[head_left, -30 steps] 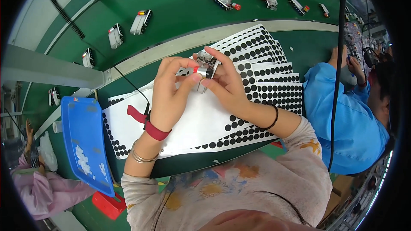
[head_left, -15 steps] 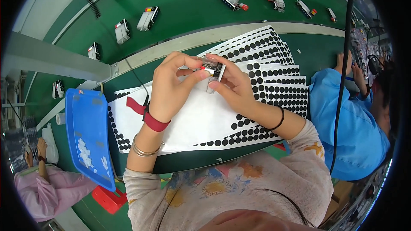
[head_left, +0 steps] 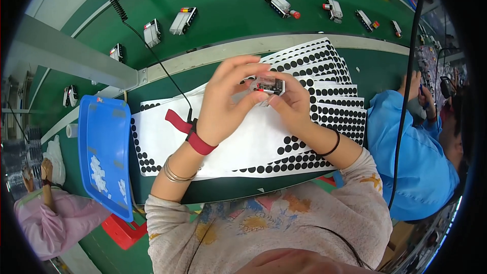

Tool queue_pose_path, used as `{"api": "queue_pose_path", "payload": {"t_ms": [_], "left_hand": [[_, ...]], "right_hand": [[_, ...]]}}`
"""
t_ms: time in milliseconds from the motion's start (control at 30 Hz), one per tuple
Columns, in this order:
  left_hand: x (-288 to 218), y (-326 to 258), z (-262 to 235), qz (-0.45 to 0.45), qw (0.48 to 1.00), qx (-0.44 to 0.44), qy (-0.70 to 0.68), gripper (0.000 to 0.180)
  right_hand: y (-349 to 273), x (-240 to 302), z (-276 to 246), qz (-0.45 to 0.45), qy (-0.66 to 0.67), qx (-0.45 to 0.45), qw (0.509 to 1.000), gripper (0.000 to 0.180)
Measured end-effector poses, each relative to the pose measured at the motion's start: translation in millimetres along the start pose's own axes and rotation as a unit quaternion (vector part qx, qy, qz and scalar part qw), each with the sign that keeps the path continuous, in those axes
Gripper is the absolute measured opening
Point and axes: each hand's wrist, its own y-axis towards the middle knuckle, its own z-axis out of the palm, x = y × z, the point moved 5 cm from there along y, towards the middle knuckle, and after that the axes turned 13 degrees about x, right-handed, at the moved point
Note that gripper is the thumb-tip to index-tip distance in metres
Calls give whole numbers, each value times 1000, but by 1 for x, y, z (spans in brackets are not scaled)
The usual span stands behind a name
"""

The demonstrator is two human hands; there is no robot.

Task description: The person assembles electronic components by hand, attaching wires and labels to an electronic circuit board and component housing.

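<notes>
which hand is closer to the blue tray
Left. The left hand holds the small part over the white dot sheets, on the side toward the blue tray; the right hand is on the part's far side.

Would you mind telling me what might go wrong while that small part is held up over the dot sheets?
The small clear part is pinched only at the fingertips of the left hand and right hand, so it could slip onto the sheets of black dots. The black coiled cable running to the red wrist strap might snag a sheet.
</notes>
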Motion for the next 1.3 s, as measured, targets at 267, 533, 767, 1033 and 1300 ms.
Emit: {"api": "queue_pose_path", "payload": {"t_ms": [267, 533, 767, 1033, 1300], "left_hand": [[-3, -6, 8, 60, 996, 0, 64, 28], [3, -14, -25, 8, 960, -126, 251, 62], [-5, -37, 25, -5, 900, 102, 424, 60], [3, -53, 70, 16, 857, 169, 486, 59], [25, -8, 102, 83, 883, 53, 459, 37]], "right_hand": [[-6, 3, -2, 29, -90, -13, 995, 33], [96, -23, -15, 156, -71, 9, 985, 32], [172, -81, -112, 262, -163, -201, 930, 42], [141, 12, -107, 82, -834, -81, 540, 35], [128, 19, -128, 163, -707, -126, 677, 31]]}}
